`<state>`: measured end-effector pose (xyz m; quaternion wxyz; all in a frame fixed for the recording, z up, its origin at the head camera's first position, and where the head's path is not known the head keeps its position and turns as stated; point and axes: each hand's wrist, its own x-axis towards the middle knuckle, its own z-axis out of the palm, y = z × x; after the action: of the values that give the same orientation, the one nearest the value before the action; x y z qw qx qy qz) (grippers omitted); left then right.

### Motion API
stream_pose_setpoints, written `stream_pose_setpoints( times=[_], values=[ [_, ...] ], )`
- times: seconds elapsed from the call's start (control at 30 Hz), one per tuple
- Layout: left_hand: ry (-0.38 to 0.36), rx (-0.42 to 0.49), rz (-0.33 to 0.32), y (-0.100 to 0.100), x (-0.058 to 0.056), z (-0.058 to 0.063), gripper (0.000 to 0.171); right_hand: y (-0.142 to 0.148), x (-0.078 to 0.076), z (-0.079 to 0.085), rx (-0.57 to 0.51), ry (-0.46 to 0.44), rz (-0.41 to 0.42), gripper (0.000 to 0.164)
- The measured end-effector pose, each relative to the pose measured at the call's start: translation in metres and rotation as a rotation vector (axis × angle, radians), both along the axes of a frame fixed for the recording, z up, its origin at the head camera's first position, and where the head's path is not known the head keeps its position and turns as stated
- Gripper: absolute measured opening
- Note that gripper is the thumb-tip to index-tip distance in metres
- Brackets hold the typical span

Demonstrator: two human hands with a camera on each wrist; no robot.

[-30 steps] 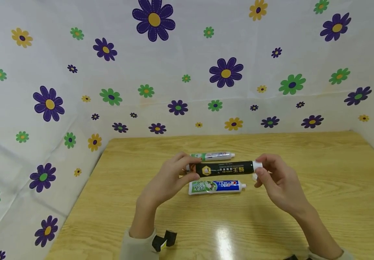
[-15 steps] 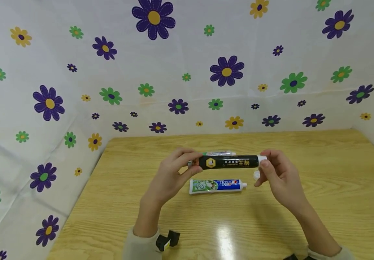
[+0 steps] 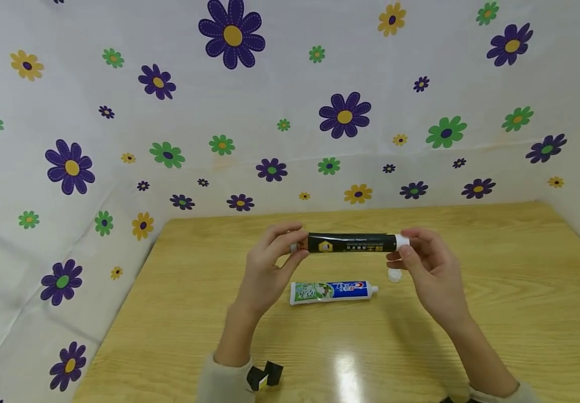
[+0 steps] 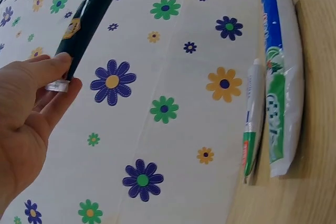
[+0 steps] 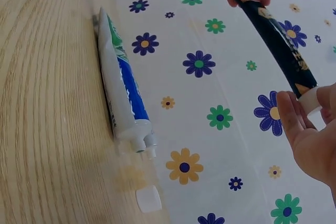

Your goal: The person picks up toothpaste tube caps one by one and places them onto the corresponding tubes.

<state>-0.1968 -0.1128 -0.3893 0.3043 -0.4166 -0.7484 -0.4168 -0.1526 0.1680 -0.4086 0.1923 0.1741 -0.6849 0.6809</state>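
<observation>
Both hands hold a black toothpaste tube point(image 3: 352, 243) level above the table. My left hand point(image 3: 265, 274) pinches its flat crimped end between thumb and fingers. At the other end, my right hand point(image 3: 436, 282) grips the white cap point(image 3: 402, 241) with thumb and fingers. Below lies a blue and green toothpaste tube point(image 3: 332, 292), its narrow white nozzle pointing right. A thinner white and green tube point(image 4: 253, 114) lies beside it in the left wrist view; in the head view the black tube hides it. Under my right fingers a loose white cap point(image 3: 394, 275) rests on the wood.
A pale wooden table point(image 3: 184, 313) carries the tubes. Behind it and along both sides hangs a white cloth point(image 3: 290, 84) printed with purple, green and yellow flowers.
The black tube has risen in the head view, with both hands still on it. It now covers the thin white and green tube. The loose cap shows more fully.
</observation>
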Motion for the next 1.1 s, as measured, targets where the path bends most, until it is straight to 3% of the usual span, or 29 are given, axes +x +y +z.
stream_pose_setpoints(
  times=[0.17,0.27,0.53,0.77,0.87,1.1],
  values=[
    [-0.082,0.076,0.006,0.004,-0.002,-0.01,0.033,-0.001,0.0,-0.003,-0.08,-0.083,-0.038,0.03],
    [-0.124,0.096,0.022,0.004,-0.002,-0.013,0.032,0.0,0.001,-0.004,-0.112,-0.115,-0.011,0.034],
    [-0.261,0.082,0.04,0.004,-0.004,-0.016,0.029,0.008,-0.004,-0.005,-0.079,-0.241,0.026,0.037],
    [-0.458,0.028,0.116,0.005,-0.003,-0.018,0.023,0.011,-0.009,-0.004,-0.031,-0.447,0.096,0.044],
    [-0.501,0.033,0.137,0.007,-0.001,-0.02,0.023,0.011,-0.008,-0.004,-0.004,-0.514,0.11,0.048],
    [-0.581,0.011,0.172,0.008,0.0,-0.018,0.026,0.015,-0.008,-0.001,0.044,-0.486,0.164,0.053]
  ],
)
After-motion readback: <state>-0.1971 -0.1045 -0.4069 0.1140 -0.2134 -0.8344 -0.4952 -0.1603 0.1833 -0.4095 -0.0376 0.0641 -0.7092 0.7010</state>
